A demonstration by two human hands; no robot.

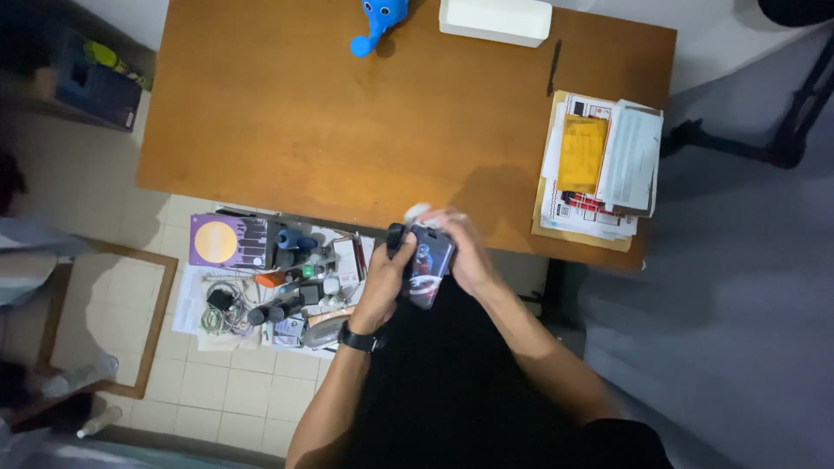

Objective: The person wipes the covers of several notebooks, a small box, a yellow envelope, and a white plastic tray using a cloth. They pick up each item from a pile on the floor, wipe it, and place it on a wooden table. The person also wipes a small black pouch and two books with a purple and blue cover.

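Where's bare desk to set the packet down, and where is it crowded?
Free: the wide middle of the wooden desk, bordered by the blue toy and white box at the far edge and the paper stack on the right. Both hands hold the packet. Crowded: the open drawer, full of cables and gadgets.

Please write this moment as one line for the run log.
left hand: holds dark packaged item | right hand: grips same item | place: at near edge of wooden table | nearby: open drawer of clutter

a brown wooden desk (347, 113) stood on a pale tiled floor (217, 391), with a dark chair base (764, 139) just beside its far corner.
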